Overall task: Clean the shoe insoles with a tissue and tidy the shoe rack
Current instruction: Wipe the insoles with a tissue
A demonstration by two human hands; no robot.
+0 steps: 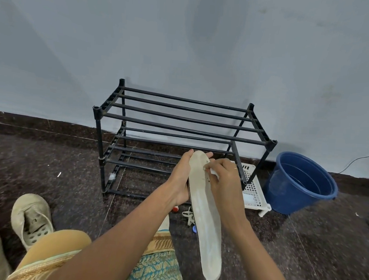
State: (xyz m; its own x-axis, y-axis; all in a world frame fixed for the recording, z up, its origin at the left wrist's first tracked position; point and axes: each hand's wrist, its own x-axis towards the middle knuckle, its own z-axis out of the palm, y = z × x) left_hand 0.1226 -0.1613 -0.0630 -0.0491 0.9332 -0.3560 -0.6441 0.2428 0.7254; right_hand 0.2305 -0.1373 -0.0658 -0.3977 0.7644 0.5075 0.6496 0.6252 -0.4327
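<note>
Holding insole [204, 217] in left hand [182, 179] | right hand [224, 179] pinching tissue [213, 173]

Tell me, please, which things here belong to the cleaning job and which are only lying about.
Belonging to the job:
insole, held by the left hand
tissue, pinched in the right hand
black shoe rack
worn shoes on the floor

Only lying about:
blue bucket
white basket beside the rack
small red bit and blue bit on the floor
cable by the wall

Pale worn insole [204, 217] held lengthwise; white tissue [213, 173] pressed on top.
</note>
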